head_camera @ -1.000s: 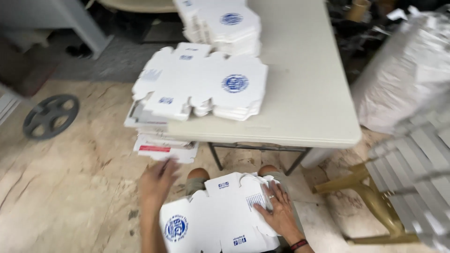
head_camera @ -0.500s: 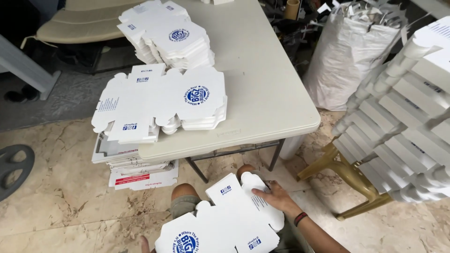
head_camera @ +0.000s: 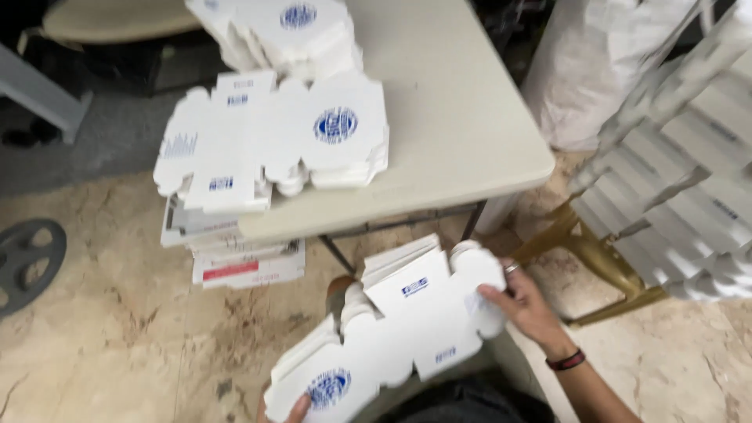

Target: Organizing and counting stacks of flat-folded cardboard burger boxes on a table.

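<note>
I hold a stack of flat white box blanks [head_camera: 392, 329] with blue round marks over my lap. My right hand [head_camera: 525, 305], with a ring and a dark wristband, grips the stack's far right edge. My left hand [head_camera: 298, 409] shows only as fingertips at the stack's lower left corner, holding it from beneath. On the beige table [head_camera: 462, 149] in front of me lies another pile of the same flat blanks [head_camera: 274, 141], overhanging the table's left edge, and a further pile [head_camera: 282, 31] sits behind it.
Under the table's left side stand stacked cardboard cartons [head_camera: 235, 254]. Folded white boxes [head_camera: 689, 180] tower at the right above a gold chair frame [head_camera: 603, 266]. A white sack [head_camera: 587, 70] leans behind them. A dark reel [head_camera: 27, 262] lies on the marble floor.
The view has swung left and closer. The stack in my hands has tilted, its right end higher. My left hand has slid from the stack's top to its lower corner.
</note>
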